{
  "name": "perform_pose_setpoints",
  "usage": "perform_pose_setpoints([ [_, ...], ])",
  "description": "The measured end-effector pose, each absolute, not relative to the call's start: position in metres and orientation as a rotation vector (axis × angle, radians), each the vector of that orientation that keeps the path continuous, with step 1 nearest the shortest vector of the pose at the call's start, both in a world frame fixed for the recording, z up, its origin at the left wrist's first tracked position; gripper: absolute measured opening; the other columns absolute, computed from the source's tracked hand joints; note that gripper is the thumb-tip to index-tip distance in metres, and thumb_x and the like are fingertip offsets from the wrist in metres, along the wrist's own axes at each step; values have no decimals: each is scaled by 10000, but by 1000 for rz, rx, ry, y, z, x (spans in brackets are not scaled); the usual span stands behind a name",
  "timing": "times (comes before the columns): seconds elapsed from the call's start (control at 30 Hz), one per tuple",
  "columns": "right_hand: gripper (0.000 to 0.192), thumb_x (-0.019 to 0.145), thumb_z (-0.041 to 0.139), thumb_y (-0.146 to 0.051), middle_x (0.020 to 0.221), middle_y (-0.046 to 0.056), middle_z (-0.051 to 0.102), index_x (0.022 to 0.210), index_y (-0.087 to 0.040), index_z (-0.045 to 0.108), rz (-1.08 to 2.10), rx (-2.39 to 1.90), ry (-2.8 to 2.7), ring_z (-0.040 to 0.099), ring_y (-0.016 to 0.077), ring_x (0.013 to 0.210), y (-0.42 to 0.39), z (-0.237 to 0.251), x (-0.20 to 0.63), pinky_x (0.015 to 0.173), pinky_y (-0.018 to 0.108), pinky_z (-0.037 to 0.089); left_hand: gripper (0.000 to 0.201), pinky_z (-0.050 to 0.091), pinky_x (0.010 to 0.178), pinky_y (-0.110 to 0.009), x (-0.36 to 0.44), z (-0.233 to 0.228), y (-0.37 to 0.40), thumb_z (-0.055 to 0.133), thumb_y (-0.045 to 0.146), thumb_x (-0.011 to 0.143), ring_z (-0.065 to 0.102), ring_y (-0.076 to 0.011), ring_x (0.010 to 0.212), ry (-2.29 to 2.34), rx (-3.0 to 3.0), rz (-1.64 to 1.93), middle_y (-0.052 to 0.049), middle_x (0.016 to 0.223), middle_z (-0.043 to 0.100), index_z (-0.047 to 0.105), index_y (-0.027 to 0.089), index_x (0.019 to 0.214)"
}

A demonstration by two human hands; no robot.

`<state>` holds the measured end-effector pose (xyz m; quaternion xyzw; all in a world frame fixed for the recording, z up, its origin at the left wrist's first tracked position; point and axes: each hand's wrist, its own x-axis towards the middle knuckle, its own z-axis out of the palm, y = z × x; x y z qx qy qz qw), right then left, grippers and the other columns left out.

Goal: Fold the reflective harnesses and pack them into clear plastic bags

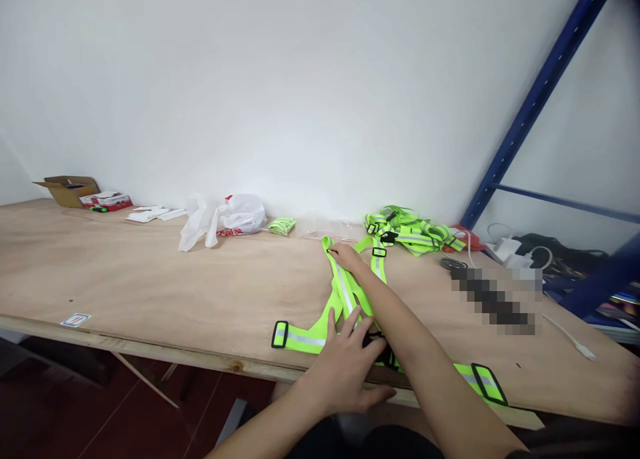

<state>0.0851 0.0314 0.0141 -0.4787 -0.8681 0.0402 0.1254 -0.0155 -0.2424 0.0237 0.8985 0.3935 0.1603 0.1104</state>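
A neon-green reflective strap vest (pixel 342 299) lies flat on the plywood table (pixel 150 279), its belt ends with black buckles spread left and right along the near edge. My left hand (pixel 345 366) presses flat on the vest's lower part near a black buckle, fingers apart. My right hand (pixel 346 254) reaches far forward across my left arm and rests on the top end of the shoulder straps, fingers laid on the fabric.
A pile of more green vests (pixel 410 231) sits by the wall. White plastic bags (pixel 225 220), a small green packet (pixel 281 226), a cardboard box (pixel 70 190), chargers and cables (pixel 515 252) lie further off. A blue rack post (pixel 535 99) stands at the right.
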Motion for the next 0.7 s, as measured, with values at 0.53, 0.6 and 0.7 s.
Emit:
perform_pose_setpoints([
  [0.53, 292, 969, 582, -291, 1289, 155, 652, 1213, -146, 651, 52, -1388, -2536, 602, 282, 1214, 31, 36, 87, 1029, 408, 457, 882, 183, 1125, -722, -18, 23, -245, 460, 808, 825, 164, -484, 1489, 1515, 2479, 285, -196, 1642, 193, 266, 367, 1563],
  [0.6, 331, 966, 574, -269, 1346, 162, 623, 1271, -151, 626, 6, -1365, -2545, 564, 282, 1274, 23, 56, 93, 1066, 388, 422, 865, 203, 1122, -712, -19, 24, -245, 489, 794, 824, 172, -486, 1487, 1521, 2488, 290, -177, 1654, 160, 285, 380, 1555],
  [0.7, 364, 983, 531, -290, 1402, 157, 589, 1314, -156, 603, -41, -1345, -2551, 546, 281, 1296, -1, 88, 113, 1081, 396, 416, 868, 218, 1122, -695, -19, 24, -245, 516, 780, 821, 172, -477, 1491, 1541, 2502, 293, -185, 1643, 199, 289, 375, 1555],
])
